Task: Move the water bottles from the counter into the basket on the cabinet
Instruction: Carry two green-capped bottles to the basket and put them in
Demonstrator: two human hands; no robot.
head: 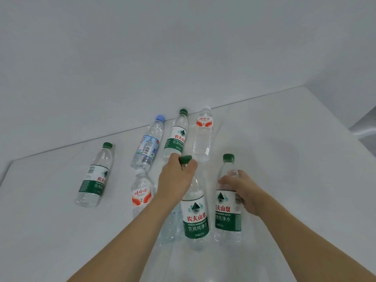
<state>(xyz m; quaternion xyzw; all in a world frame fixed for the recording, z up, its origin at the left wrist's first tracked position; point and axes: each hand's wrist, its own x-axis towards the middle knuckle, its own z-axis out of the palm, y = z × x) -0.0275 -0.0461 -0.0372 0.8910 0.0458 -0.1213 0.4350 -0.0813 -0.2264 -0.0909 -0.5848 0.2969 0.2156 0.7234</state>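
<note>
Several clear water bottles stand on a white counter (284,169). My left hand (175,180) grips the neck of a green-capped bottle (196,218) in the middle, just under its cap. My right hand (242,192) wraps around the shoulder of another green-capped bottle (227,218) to its right. Behind them stand a blue-capped bottle (147,145), a green-label bottle (176,137) and a white-capped red-label bottle (203,137). A green-label bottle (94,178) stands apart at the left. A second red-label bottle (141,194) is partly hidden by my left forearm. No basket is in view.
A plain white wall (183,47) rises behind the counter's far edge. The counter's right edge lies at the far right, with a pale object (364,131) beyond it. Another clear bottle (169,228) stands half hidden under my left arm.
</note>
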